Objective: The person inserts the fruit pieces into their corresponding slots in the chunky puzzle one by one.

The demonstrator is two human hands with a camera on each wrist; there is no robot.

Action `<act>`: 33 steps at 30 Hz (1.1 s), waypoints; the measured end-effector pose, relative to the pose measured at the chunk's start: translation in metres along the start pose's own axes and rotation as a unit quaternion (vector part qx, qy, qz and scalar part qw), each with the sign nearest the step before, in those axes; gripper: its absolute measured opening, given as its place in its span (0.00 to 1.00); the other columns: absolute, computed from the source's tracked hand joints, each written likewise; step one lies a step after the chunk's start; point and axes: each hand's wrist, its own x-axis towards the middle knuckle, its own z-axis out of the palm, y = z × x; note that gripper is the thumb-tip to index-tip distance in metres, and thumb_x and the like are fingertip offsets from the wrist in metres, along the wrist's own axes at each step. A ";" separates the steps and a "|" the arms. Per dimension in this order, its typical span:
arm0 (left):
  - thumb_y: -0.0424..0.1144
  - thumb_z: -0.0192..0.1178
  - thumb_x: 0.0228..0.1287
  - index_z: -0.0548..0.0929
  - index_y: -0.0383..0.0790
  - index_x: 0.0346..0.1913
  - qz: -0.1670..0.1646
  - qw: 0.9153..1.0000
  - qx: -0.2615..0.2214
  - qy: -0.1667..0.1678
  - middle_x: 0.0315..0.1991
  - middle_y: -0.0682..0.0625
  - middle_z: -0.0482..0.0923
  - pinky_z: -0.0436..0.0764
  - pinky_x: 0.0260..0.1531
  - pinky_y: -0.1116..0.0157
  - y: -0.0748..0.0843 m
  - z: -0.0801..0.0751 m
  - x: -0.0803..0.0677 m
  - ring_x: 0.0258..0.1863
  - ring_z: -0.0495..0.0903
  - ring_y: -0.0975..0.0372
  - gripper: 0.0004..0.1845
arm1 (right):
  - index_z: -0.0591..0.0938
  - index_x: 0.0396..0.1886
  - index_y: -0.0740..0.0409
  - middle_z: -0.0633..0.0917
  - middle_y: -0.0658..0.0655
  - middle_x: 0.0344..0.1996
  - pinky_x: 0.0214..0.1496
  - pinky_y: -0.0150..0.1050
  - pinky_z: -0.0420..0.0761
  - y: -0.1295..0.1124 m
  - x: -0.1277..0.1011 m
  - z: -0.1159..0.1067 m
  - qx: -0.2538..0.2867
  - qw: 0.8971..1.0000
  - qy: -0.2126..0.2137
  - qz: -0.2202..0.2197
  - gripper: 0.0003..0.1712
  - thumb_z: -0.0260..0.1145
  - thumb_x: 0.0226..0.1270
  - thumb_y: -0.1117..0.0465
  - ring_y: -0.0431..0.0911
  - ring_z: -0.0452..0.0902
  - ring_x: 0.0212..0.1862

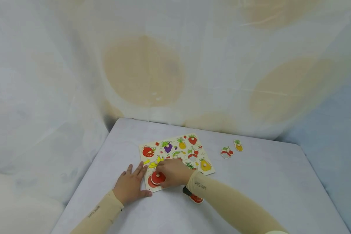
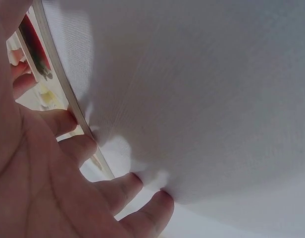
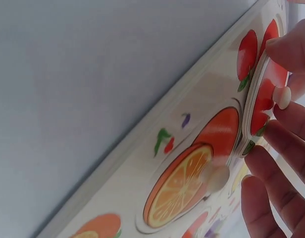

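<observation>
A wooden fruit puzzle board [image 1: 204,153] lies on the table. My right hand [image 1: 175,172] holds a red apple piece [image 1: 158,178] above the board's near left corner, shifted from the printed red apple shape beneath. In the right wrist view, thumb and fingers grip the apple piece [image 3: 266,101] around its edge and pale knob; it tilts against the board. Beside it sits an orange piece [image 3: 179,186] with a knob. My left hand [image 1: 130,185] is spread at the board's left side; in the left wrist view, some fingertips touch the board's edge [image 2: 76,106].
A cherry piece [image 1: 226,152] and a pineapple piece [image 1: 238,145] lie on the table right of the board. Another red piece [image 1: 197,198] is partly hidden under the right forearm. A pear piece [image 1: 205,164] sits in the board. Patterned curtain [image 1: 210,78] hangs behind the table.
</observation>
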 end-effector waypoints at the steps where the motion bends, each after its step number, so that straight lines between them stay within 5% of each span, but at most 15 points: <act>1: 0.75 0.64 0.47 0.64 0.42 0.76 0.000 1.000 0.001 0.000 0.77 0.42 0.56 0.68 0.59 0.34 0.000 -0.001 0.000 0.68 0.59 0.30 0.58 | 0.85 0.51 0.41 0.83 0.44 0.53 0.56 0.41 0.78 -0.001 0.000 0.000 -0.004 1.000 0.000 -0.001 0.23 0.76 0.56 0.42 0.41 0.77 0.53; 33: 0.74 0.66 0.46 0.64 0.41 0.76 0.001 1.000 -0.018 -0.003 0.76 0.42 0.56 0.68 0.58 0.34 0.000 -0.006 -0.003 0.68 0.59 0.29 0.58 | 0.85 0.53 0.42 0.81 0.43 0.54 0.53 0.32 0.78 -0.004 0.002 0.006 0.020 0.998 0.019 -0.052 0.23 0.75 0.59 0.43 0.38 0.76 0.55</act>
